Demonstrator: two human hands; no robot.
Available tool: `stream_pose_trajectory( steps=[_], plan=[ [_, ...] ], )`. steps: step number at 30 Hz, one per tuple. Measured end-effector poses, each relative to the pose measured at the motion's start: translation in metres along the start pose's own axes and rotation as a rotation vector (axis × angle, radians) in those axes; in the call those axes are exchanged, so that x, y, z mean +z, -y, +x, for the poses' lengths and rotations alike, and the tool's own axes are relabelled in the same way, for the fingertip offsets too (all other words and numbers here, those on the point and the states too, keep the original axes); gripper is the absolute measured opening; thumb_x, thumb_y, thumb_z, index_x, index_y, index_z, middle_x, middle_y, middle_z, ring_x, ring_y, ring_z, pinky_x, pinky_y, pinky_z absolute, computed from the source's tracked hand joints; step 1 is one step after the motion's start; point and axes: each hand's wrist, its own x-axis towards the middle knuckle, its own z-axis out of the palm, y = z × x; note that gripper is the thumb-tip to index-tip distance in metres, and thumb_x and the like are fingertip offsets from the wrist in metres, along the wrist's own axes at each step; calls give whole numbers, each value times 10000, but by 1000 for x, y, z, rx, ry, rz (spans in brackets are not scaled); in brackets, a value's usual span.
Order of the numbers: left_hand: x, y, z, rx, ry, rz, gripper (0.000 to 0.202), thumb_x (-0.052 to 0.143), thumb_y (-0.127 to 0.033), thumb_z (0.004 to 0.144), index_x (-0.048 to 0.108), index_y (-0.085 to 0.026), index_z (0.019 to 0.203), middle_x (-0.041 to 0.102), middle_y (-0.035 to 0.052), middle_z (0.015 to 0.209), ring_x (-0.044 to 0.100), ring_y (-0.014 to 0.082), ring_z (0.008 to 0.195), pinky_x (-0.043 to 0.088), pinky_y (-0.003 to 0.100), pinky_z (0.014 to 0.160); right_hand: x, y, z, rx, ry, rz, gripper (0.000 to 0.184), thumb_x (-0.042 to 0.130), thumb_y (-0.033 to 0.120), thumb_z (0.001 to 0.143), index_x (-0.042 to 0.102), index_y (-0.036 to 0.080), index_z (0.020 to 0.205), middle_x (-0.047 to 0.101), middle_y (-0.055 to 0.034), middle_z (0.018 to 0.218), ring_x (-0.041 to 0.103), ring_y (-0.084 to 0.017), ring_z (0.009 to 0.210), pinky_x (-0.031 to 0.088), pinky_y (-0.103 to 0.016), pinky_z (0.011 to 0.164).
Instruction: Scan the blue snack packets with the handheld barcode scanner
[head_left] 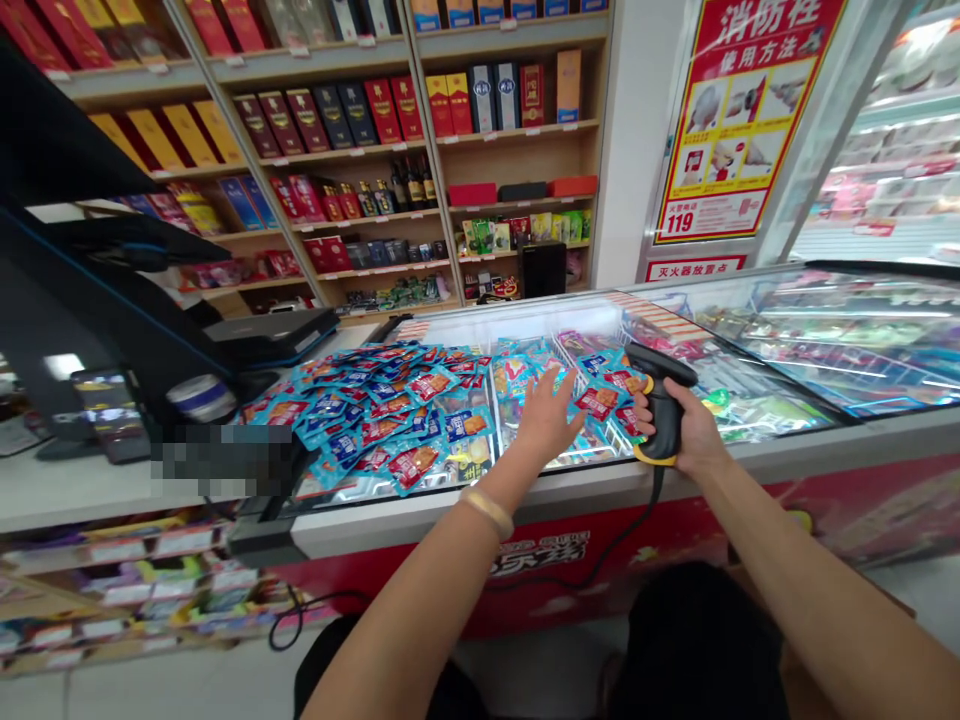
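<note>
My right hand (694, 430) is wrapped round the handle of a black and yellow barcode scanner (663, 410), held just above the freezer's glass top. From its base a cable hangs down the freezer front. My left hand (546, 415) is stretched over the glass with its fingers spread, and nothing shows in it. To its left lies a big heap of small blue and red snack packets (390, 400). A smaller group of the same packets (598, 402) lies between my hands, partly behind the scanner.
The chest freezer (585, 487) runs across in front of me, with wrapped goods under its glass. At left are a checkout terminal (112, 290), a phone (111, 415) and a roll of tape (201, 399). Behind stand shelves of boxed goods (360, 110).
</note>
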Motion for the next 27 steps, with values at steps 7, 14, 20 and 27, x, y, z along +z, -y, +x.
stream_pose_trajectory(
  steps=[7,14,20,27],
  plan=[
    [-51,92,-59,-102,-103,127,536,547,-294,858,482,-157,1372,530,166,1371,461,275,1312,330,455,1121,46,-37,3,105,105,-26,179,643,345,769,596,181,822,521,-11,681,445,-91,509,414,-164,369],
    [-58,98,-89,-145,8,298,604,584,-489,836,499,-201,1360,593,140,1316,430,324,1327,210,556,1157,89,-76,6,301,178,-31,186,632,354,782,562,182,795,521,-13,661,437,-91,487,399,-165,364],
    [-55,96,-86,-140,-21,308,452,544,-422,905,547,-192,1294,639,129,1217,568,267,1165,277,529,1133,84,-76,4,328,203,-32,179,634,350,782,576,183,811,519,-20,670,431,-98,499,402,-172,366],
    [-56,100,-83,-173,-371,-17,425,353,-409,987,572,-182,1272,613,146,1201,588,229,1119,468,377,966,81,-77,4,285,251,-54,196,624,377,791,564,193,818,515,-23,679,427,-104,512,402,-179,372]
  ],
)
